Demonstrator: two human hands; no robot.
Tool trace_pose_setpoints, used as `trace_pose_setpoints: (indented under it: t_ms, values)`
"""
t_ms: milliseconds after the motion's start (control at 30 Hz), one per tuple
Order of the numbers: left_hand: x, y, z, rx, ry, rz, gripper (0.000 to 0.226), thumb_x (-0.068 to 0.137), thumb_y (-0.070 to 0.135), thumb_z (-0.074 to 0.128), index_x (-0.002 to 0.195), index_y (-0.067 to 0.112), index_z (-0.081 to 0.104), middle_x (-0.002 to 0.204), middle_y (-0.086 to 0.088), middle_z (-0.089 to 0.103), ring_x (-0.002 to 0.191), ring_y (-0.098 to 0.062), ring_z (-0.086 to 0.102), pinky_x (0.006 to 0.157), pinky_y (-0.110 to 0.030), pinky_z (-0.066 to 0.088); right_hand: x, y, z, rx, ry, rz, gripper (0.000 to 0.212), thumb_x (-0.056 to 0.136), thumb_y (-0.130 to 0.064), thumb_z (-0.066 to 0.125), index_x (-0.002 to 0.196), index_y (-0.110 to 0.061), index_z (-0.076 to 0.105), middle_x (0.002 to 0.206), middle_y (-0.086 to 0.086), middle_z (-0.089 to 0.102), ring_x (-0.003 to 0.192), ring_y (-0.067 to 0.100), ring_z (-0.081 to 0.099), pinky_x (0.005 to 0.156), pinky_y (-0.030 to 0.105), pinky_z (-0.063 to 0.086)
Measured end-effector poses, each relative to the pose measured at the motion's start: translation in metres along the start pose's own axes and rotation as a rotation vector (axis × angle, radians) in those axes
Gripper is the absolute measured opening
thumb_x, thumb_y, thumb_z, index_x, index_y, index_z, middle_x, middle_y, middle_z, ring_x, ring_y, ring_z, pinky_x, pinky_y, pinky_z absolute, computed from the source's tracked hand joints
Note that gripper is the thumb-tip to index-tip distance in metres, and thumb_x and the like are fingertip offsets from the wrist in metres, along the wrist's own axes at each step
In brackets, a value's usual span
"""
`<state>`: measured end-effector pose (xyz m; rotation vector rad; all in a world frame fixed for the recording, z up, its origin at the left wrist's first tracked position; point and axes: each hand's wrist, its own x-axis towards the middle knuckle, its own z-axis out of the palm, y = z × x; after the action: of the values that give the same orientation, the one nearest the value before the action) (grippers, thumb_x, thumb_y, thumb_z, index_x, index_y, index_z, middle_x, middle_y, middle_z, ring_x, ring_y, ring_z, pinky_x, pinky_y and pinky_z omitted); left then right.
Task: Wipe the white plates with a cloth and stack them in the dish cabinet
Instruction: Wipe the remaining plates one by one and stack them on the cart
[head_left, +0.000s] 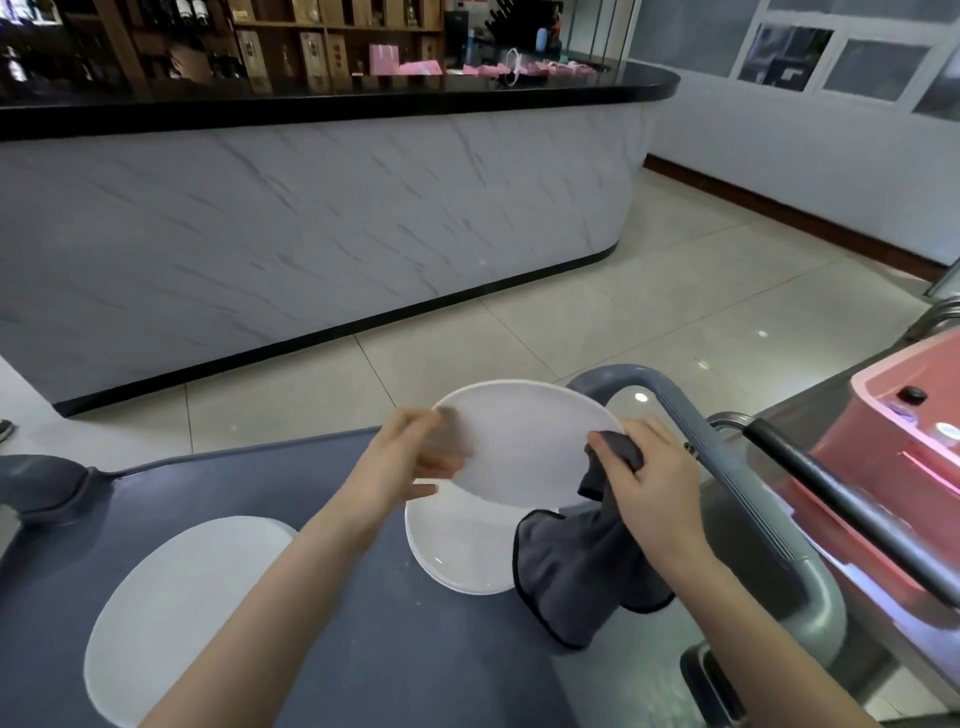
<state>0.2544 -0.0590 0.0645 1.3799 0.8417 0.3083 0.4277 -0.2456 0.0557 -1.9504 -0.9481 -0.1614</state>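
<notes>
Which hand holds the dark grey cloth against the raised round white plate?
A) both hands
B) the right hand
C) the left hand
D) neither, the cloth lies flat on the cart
B: the right hand grips the dark grey cloth at the right rim of the raised round white plate, while the left hand holds the opposite rim bare.

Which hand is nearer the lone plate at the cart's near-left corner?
Left. The left hand grips the raised plate by its left rim, beyond the lone plate; the right hand holds the cloth farther right.
</notes>
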Motion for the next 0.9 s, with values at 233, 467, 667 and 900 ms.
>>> trace_pose_setpoints:
  t_ms: [233, 467, 667, 900]
  values:
    - [0.012, -0.036, 0.011, 0.352, 0.274, 0.271, 0.004, 0.097, 0.027, 0.064, 0.094, 0.028, 0.067, 0.091, 0.003, 0.066, 0.085, -0.012, 0.061, 0.075, -0.020, 0.045, 0.005, 0.015, -0.007, 0.262, -0.211, 0.418, 0.016, 0.091, -0.021, 0.067, 0.076, -0.023, 0.071, 0.078, -0.004, 0.071, 0.079, 0.013, 0.065, 0.070, 0.023, 0.048]
    - [0.021, -0.047, 0.029, 0.172, 0.318, 0.114, 0.012, 0.096, 0.028, 0.064, 0.088, 0.036, 0.068, 0.091, 0.008, 0.070, 0.094, -0.023, 0.065, 0.088, -0.046, 0.057, -0.004, 0.031, -0.024, 0.271, -0.298, 0.543, 0.015, 0.086, -0.017, 0.072, 0.099, -0.025, 0.069, 0.098, -0.005, 0.070, 0.096, 0.014, 0.065, 0.079, 0.025, 0.053]
    - [0.028, -0.061, 0.039, 0.020, 0.304, -0.080, 0.009, 0.098, 0.018, 0.061, 0.099, 0.021, 0.070, 0.099, -0.004, 0.071, 0.086, -0.024, 0.068, 0.075, -0.041, 0.062, -0.012, 0.042, -0.045, 0.284, -0.452, 0.447, 0.053, 0.084, -0.004, 0.072, 0.117, -0.043, 0.060, 0.096, -0.017, 0.072, 0.095, 0.001, 0.066, 0.080, 0.016, 0.051]
    - [0.036, -0.080, 0.026, 0.025, 0.431, -0.142, 0.012, 0.096, 0.019, 0.060, 0.105, 0.020, 0.069, 0.106, -0.005, 0.068, 0.089, -0.024, 0.069, 0.076, -0.041, 0.062, -0.009, 0.047, 0.012, 0.407, -0.530, 0.555, 0.058, 0.089, -0.004, 0.064, 0.127, -0.048, 0.057, 0.103, -0.015, 0.073, 0.093, 0.002, 0.067, 0.078, 0.016, 0.053]
